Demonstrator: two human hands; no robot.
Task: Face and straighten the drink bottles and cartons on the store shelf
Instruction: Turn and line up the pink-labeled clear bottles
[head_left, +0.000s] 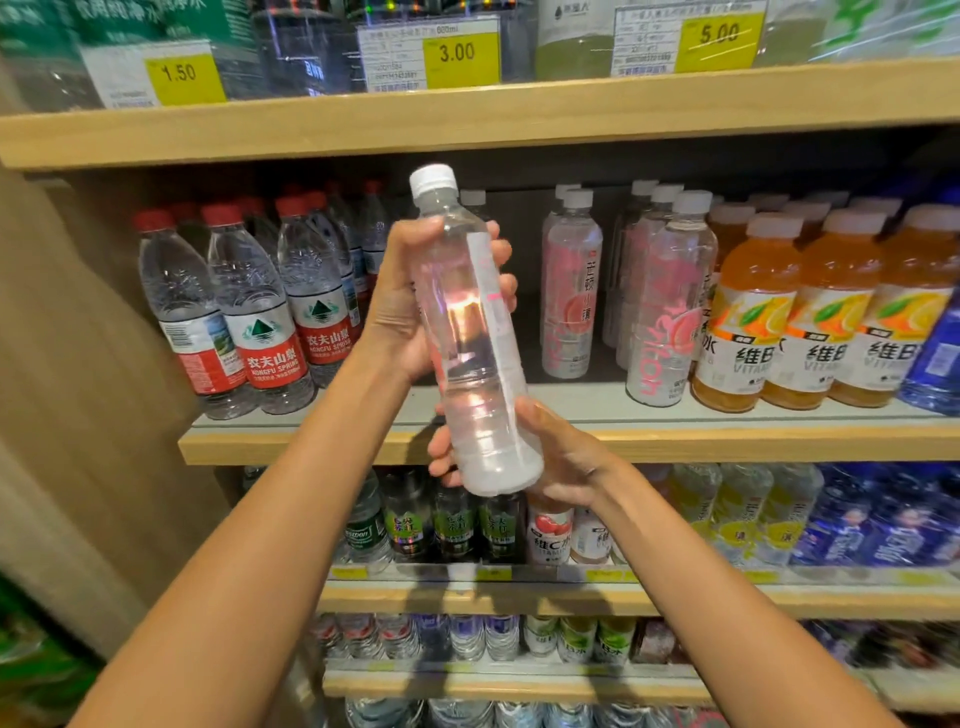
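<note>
**Head view.** We hold one clear bottle (472, 332) in front of the middle shelf (727, 441). It is lifted clear of the shelf and tilted, with the cap leaning up and to the left. The left hand (410, 301) wraps its fingers round the upper body. The right hand (561, 462) grips the base from below. Both hands are closed on the bottle. The label seam faces us, and pink print shows through from the far side. Behind the bottle there is a gap on the shelf between the red-cap waters (260, 312) and the pink bottles (569, 291), which carry a similar pink print.

**Step in hand (our judgement).** We are turning the bottle to find its front.

**Next move calls for:**
1. Rotating the bottle about its long axis until the printed front faces outward.
2. Bringing it upright.
3. Setting it in the gap, near the shelf's front edge, without knocking its neighbours.
</note>
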